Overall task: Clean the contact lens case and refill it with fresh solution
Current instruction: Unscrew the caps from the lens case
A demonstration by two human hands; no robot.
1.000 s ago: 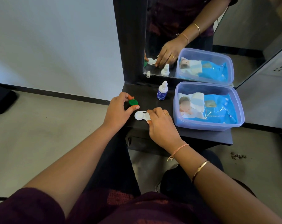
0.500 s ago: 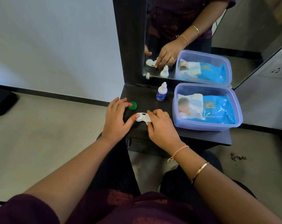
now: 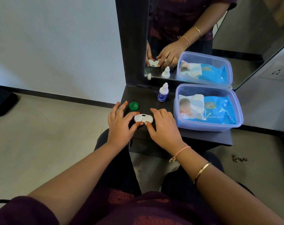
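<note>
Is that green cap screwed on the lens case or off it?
Off. The green cap lies by itself on the dark shelf, apart from the white lens case.

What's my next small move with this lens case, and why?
Probably twist off the white cap: the green cap already lies on the shelf, and the left hand and right hand both grip the lens case.

A translucent lilac rectangular plastic tub [image 3: 203, 127] stands on the right of the dark worktop [image 3: 146, 96], holding a blue pack of baby wipes [image 3: 219, 109]. A dark-framed mirror [image 3: 243, 65] rises behind it, and the grey floor [image 3: 48, 135] lies below.
</note>
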